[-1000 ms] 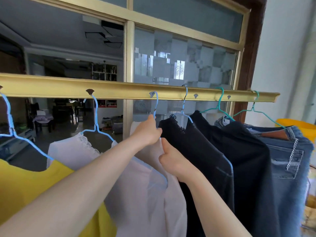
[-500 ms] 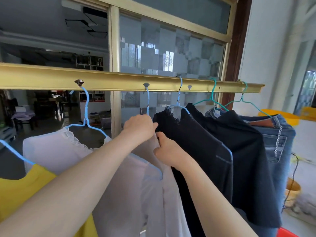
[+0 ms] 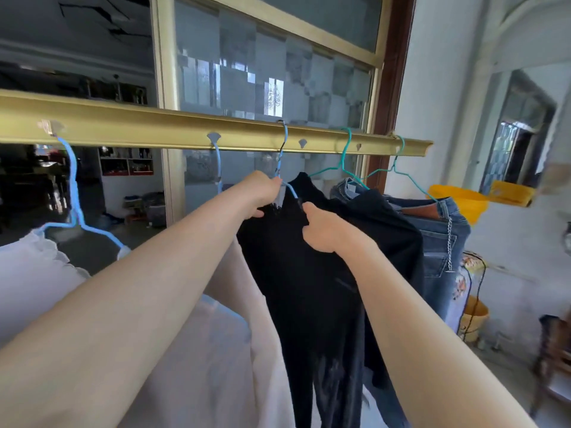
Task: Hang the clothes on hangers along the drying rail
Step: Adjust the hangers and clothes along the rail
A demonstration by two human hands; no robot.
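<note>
The black top (image 3: 309, 288) hangs from a blue hanger (image 3: 280, 156) whose hook sits over the gold drying rail (image 3: 154, 125), roughly mid-rail, and it is the garment getting attention now. A moment ago both hands were busy at the neck of the pale blouse (image 3: 231, 350) one slot to the left; they have since shifted across, which I read as the blouse being settled and the tidying moving on. The left hand (image 3: 259, 193) has its fingers curled in at the collar, right where the hanger's neck meets the fabric, pinching the cloth there. The right hand (image 3: 324, 230) is closed in a fist round a bunch of the black cloth at the shoulder (probably tugging it square on the wire, though I can't tell from here). Beyond it hang a dark jacket (image 3: 389, 217) and jeans (image 3: 438, 242) on green hangers (image 3: 346, 152); at the far left hangs a white frilled top (image 3: 31, 273). With every piece in view already hung, what remains looks like straightening.
</note>
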